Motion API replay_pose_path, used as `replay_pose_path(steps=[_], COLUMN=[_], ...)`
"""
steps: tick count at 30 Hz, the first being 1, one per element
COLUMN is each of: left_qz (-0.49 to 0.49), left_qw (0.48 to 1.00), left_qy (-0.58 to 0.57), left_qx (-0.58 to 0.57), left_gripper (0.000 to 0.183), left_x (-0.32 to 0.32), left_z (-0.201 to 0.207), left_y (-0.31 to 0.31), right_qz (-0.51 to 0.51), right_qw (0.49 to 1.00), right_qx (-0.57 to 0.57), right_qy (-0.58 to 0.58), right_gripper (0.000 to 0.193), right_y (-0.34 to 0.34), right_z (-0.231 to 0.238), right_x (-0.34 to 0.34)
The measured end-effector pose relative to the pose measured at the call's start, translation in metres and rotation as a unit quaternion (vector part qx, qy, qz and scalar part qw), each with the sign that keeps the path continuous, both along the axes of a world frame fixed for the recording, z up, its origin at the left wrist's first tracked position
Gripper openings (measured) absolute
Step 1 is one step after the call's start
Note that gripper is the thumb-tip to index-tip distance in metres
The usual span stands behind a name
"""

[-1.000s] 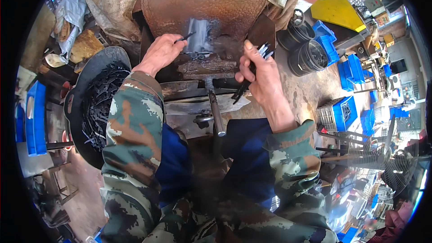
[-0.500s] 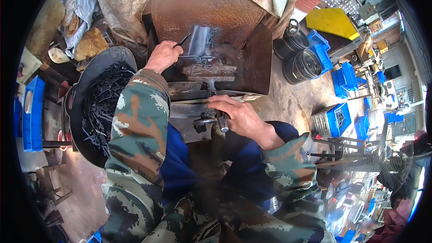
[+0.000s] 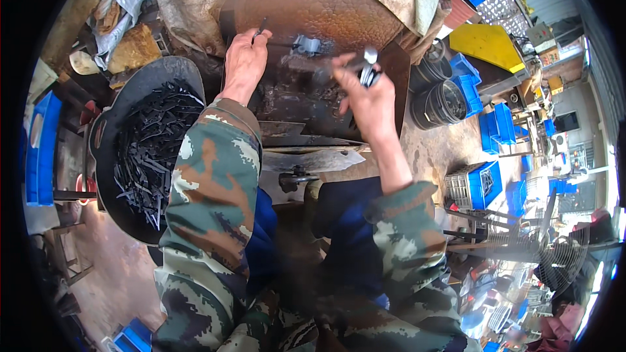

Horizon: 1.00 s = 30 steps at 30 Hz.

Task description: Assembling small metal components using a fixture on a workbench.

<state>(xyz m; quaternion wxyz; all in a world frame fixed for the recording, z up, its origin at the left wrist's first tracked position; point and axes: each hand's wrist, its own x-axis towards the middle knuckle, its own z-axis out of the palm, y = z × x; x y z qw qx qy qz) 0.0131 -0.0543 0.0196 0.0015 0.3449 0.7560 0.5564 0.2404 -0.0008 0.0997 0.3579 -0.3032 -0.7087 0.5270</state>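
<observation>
Inside a brown, stained metal box (image 3: 306, 126), my left hand (image 3: 245, 62) is closed on a thin dark strip (image 3: 260, 29) that pokes up past the fingers. To its right, my raised right hand (image 3: 372, 96) grips a shiny metal hand tool (image 3: 369, 65); motion smears both, so its kind cannot be made out. A small grey-blue patch (image 3: 306, 44) shows at the back of the box between the hands. Left of my left sleeve, a black basin (image 3: 138, 86) holds many dark flat strips (image 3: 153, 137).
Black buckets (image 3: 445, 103) stand right of the box, near blue bins (image 3: 501, 117) and a yellow panel (image 3: 486, 47). A grey crate (image 3: 460, 190) and a fan (image 3: 561, 254) are farther right. Sacking (image 3: 186, 3) hangs behind; a blue bin (image 3: 42, 150) stands at far left.
My right hand has risen from the box's front edge to over its right side, the metal tool still in it. My left hand has shifted up slightly. The whitish streak behind it has shrunk.
</observation>
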Motion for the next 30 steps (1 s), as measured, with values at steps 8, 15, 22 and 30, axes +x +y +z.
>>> replay_pose_path(steps=[8, 15, 22, 30], left_qz=[-0.07, -0.069, -0.116, -0.096], left_qw=[0.986, 0.982, 0.977, 0.987], left_qy=[-0.151, -0.145, -0.162, -0.125], left_qx=[-0.034, -0.099, -0.075, -0.042], left_gripper=[0.036, 0.051, 0.042, 0.038], left_x=[0.018, 0.003, 0.012, 0.009], left_z=[0.032, 0.026, 0.034, 0.021], left_y=[0.001, 0.002, -0.001, 0.002], right_qz=[-0.072, -0.063, -0.06, -0.052], right_qw=[0.996, 0.997, 0.996, 0.995], right_qx=[0.048, 0.044, 0.059, 0.08], right_qy=[-0.027, 0.001, 0.0, 0.006], right_gripper=[0.024, 0.023, 0.022, 0.023], right_y=[0.082, 0.094, 0.099, 0.101], right_z=[0.01, 0.0, -0.004, -0.007], right_x=[-0.065, -0.086, -0.087, -0.088])
